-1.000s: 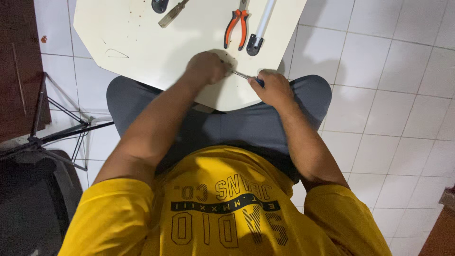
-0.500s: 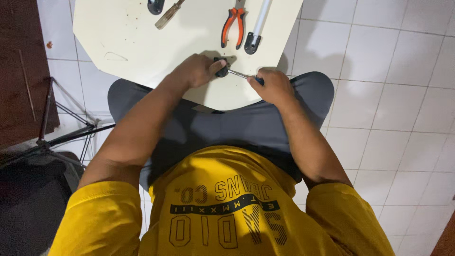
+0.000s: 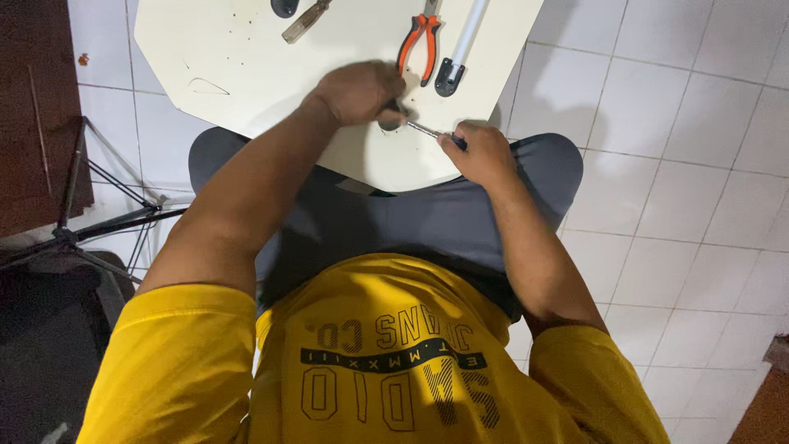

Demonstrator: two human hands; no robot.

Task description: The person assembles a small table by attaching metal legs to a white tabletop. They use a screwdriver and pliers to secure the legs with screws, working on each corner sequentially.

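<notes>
Screwdriver [image 3: 427, 131]: thin metal shaft, near the tabletop's near edge, tip aimed at the left hand.
Right hand [image 3: 481, 152]: closed around the screwdriver's dark handle, over the near right edge, forearm angled in from the lap.
Left hand [image 3: 362, 90]: fingers curled over a small dark part [image 3: 393, 122], pressed to the tabletop [image 3: 246, 49]; what exactly is gripped, hidden.
Far edge: orange-handled pliers [image 3: 417, 45], white tube [image 3: 464, 41], wooden-handled tool [image 3: 304, 20].

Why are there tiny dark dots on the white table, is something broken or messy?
Nothing looks broken. A few tiny dark specks lie scattered on the table near its far edge, with a thin curved mark by the left edge. The pliers and other tools lie flat.
</notes>
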